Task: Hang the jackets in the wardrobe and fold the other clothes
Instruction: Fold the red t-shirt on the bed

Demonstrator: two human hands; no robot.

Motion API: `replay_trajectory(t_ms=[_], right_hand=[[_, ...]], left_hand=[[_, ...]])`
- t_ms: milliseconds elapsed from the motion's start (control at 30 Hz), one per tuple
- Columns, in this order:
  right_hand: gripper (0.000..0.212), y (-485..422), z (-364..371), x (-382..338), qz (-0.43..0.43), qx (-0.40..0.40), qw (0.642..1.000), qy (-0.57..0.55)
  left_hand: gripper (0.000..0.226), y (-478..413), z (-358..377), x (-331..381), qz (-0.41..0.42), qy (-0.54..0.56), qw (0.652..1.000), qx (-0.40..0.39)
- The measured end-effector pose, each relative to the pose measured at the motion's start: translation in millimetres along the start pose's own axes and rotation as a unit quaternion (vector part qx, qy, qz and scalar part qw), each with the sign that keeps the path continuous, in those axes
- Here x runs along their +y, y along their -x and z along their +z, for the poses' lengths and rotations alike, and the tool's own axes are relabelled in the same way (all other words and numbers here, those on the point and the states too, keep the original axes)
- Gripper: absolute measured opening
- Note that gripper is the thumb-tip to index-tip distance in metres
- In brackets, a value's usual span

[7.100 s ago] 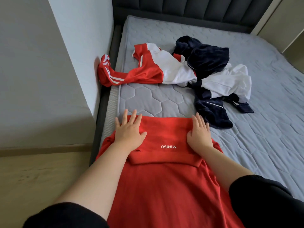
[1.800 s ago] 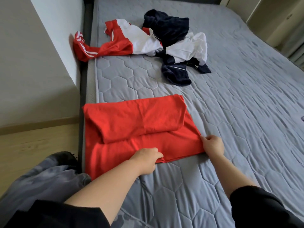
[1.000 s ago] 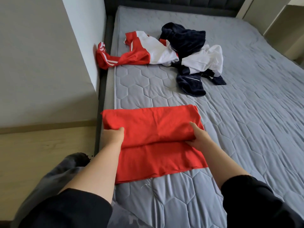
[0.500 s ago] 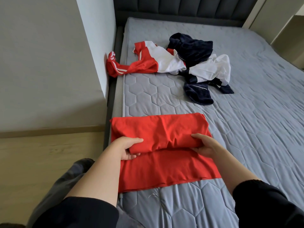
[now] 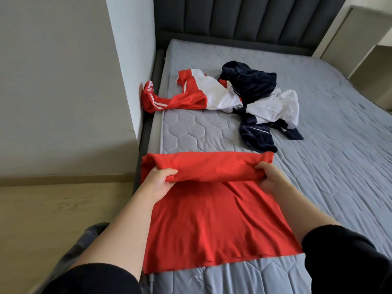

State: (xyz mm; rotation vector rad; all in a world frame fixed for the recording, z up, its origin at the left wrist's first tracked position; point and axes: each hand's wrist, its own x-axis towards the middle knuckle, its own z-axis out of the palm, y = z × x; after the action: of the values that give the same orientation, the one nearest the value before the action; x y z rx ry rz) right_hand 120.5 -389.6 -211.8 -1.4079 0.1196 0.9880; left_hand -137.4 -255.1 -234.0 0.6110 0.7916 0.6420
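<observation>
A red shirt lies partly folded on the near left of the grey mattress. Its far part is a thick folded band, lifted off the flat lower part. My left hand grips the band's left end, thumb on top. My right hand grips its right end. Farther back lie a red and white jacket with striped sleeves and a navy and white jacket, both crumpled in one heap.
A white wall corner stands along the bed's left side, with wooden floor below it. The dark padded headboard closes the far end. A beige cabinet stands at the right. Bare mattress spreads to the right.
Both hands have lifted the folded band of the red shirt off the mattress and drawn it towards me. The camera has tilted up.
</observation>
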Motion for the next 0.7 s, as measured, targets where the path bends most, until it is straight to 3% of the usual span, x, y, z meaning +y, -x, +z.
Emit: replay_trajectory(t_ms=[133,200,333,467,600,700], right_hand=[[0.026,-6.0,-4.2,7.7,-0.014,0.000,0.999,0.053],[0.027,-10.7,-15.7,28.8,0.000,0.031,0.996,0.079],[0.029,-19.4,-34.1,60.9,0.004,0.086,0.994,0.067],[0.028,-25.1,-32.2,66.5,-0.040,0.132,0.978,0.156],[0.016,-22.3,-29.1,63.6,-0.144,0.179,0.925,0.302],[0.025,-20.2,-29.6,55.6,-0.170,0.193,0.925,0.278]], left_hand=[[0.032,-0.4,-10.4,-16.4,-0.058,-0.038,0.996,0.064],[0.034,2.8,-19.9,-34.3,-0.119,-0.084,0.980,0.134],[0.037,8.0,-27.0,-53.3,-0.157,-0.124,0.963,0.178],[0.038,5.6,-24.8,-57.3,-0.107,-0.161,0.952,0.239],[0.045,7.1,-15.4,-54.8,0.026,-0.365,0.875,0.316],[0.060,2.5,-10.9,-42.7,0.073,-0.293,0.887,0.349]])
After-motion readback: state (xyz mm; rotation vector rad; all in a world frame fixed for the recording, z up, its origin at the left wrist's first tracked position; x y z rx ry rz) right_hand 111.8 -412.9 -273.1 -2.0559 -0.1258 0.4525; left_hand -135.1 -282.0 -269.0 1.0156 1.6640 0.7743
